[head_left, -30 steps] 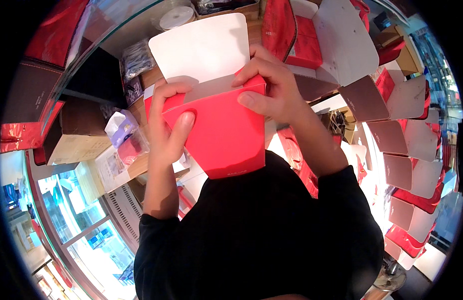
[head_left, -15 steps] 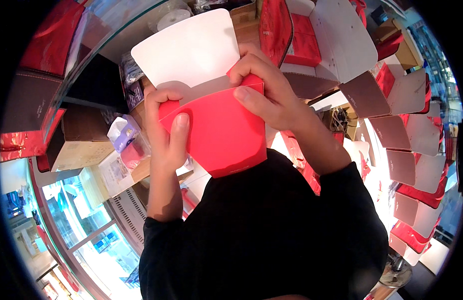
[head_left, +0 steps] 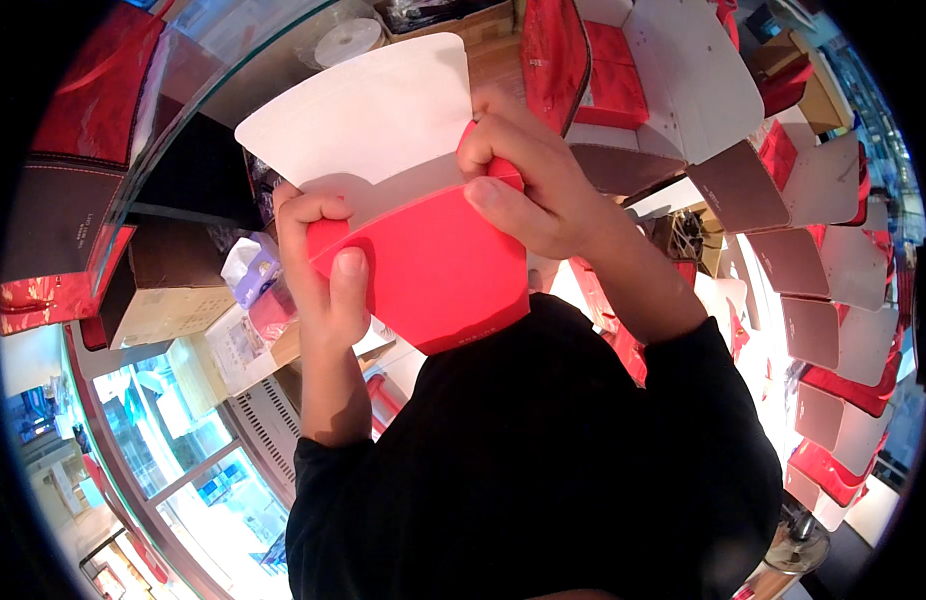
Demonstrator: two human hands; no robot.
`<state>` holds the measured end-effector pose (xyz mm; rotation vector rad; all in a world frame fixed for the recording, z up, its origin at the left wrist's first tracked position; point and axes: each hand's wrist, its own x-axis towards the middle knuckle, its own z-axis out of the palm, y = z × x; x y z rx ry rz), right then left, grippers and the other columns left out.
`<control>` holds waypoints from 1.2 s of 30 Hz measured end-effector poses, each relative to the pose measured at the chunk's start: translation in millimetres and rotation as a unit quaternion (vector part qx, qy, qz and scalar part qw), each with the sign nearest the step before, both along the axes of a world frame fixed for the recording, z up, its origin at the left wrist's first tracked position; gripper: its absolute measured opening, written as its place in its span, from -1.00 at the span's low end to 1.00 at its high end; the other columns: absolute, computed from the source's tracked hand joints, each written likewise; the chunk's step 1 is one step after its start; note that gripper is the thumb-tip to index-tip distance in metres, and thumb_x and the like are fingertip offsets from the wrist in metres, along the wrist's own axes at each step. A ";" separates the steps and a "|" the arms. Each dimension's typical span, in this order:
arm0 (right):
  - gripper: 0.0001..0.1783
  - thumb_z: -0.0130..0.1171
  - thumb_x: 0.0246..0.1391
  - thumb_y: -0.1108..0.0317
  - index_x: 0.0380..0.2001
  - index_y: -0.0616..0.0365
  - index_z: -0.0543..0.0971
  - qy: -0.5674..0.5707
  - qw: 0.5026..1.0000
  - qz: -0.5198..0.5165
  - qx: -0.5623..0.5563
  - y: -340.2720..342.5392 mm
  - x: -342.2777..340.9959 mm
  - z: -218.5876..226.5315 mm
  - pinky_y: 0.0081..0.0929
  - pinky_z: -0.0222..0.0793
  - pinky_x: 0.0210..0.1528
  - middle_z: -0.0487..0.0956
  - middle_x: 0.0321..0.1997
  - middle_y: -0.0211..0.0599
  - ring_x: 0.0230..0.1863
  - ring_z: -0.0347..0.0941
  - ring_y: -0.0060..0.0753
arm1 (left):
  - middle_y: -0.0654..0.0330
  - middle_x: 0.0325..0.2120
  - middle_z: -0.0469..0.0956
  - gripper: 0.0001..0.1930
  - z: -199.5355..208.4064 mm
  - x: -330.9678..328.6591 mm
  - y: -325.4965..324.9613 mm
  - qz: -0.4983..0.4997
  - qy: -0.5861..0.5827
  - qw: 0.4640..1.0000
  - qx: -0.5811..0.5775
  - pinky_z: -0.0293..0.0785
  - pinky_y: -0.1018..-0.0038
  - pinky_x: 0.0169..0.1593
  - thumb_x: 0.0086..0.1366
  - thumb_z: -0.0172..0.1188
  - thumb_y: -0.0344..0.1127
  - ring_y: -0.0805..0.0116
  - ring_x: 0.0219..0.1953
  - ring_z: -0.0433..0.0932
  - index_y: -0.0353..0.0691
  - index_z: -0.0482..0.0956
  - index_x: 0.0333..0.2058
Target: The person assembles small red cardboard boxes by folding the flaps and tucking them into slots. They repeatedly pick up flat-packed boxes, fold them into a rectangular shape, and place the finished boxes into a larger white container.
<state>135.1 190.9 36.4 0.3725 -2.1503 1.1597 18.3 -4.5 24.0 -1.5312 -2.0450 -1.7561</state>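
Note:
Between my hands, in front of my chest, is a red cardboard box with a white inside. Its tall back flap stands up, white side toward me. My left hand grips the left edge, thumb on the red front and fingers bent over the side flap. My right hand pinches the right edge in the same way, thumb at the front's upper corner and fingers curled over the right side flap. The inside of the box is mostly hidden behind the red front panel.
Several open boxes with red contents stand in a row on the right. A glass edge runs across the upper left. On the left are a cardboard carton and a purple-and-white tissue pack. A white spool lies behind the flap.
The back flap has swung slightly left and down. My left hand and the box's left edge have shifted a little left and lower; both hands keep their hold.

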 end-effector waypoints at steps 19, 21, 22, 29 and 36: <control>-0.68 0.30 -0.15 0.43 -0.27 0.17 0.48 0.102 0.906 0.089 -0.400 -24.5 -2.5 -7.9 -0.42 0.21 0.06 0.37 -0.04 -0.16 0.03 0.30 -0.32 | -0.04 -0.06 0.31 -0.67 4.7 21.7 25.4 -0.052 -0.143 0.964 0.219 0.23 0.25 0.10 0.06 0.21 -0.32 0.09 0.03 0.34 -0.26 0.39 -0.20; -0.60 0.34 -0.18 0.40 -0.20 0.15 0.49 0.082 0.945 0.076 -0.307 -12.1 -0.8 -13.0 -0.41 0.22 0.07 0.37 0.01 -0.15 0.06 0.30 -0.30 | -0.02 -0.08 0.33 -0.70 -0.1 7.2 19.2 -0.081 -0.067 0.982 0.159 0.26 0.24 0.08 0.06 0.20 -0.37 0.06 0.01 0.37 -0.27 0.40 -0.21; -0.56 0.36 -0.20 0.38 -0.16 0.15 0.49 0.070 0.967 0.063 -0.237 -5.0 -0.2 -15.5 -0.40 0.22 0.06 0.36 0.02 -0.15 0.06 0.30 -0.28 | -0.01 -0.10 0.33 -0.71 0.8 8.2 21.0 -0.082 -0.060 0.981 0.165 0.30 0.22 0.07 0.04 0.20 -0.44 0.03 -0.01 0.40 -0.28 0.40 -0.23; -0.64 0.30 -0.16 0.46 -0.21 0.17 0.48 0.016 0.980 0.065 -0.186 0.2 2.9 -11.5 -0.46 0.22 0.09 0.35 0.08 -0.16 0.10 0.28 -0.34 | -0.01 -0.06 0.32 -0.66 -0.3 3.8 20.3 -0.082 -0.042 0.988 0.122 0.32 0.24 0.06 0.10 0.20 -0.34 0.04 0.01 0.40 -0.27 0.38 -0.15; -0.59 0.29 -0.15 0.44 -0.15 0.15 0.47 0.008 0.972 0.054 -0.229 -2.7 2.7 -14.7 -0.44 0.21 0.10 0.34 0.11 -0.19 0.10 0.29 -0.36 | 0.05 -0.01 0.31 -0.39 1.2 10.5 19.9 -0.091 -0.228 0.968 0.049 0.27 0.42 0.08 0.19 0.11 -0.19 0.28 0.05 0.33 -0.28 0.14 0.16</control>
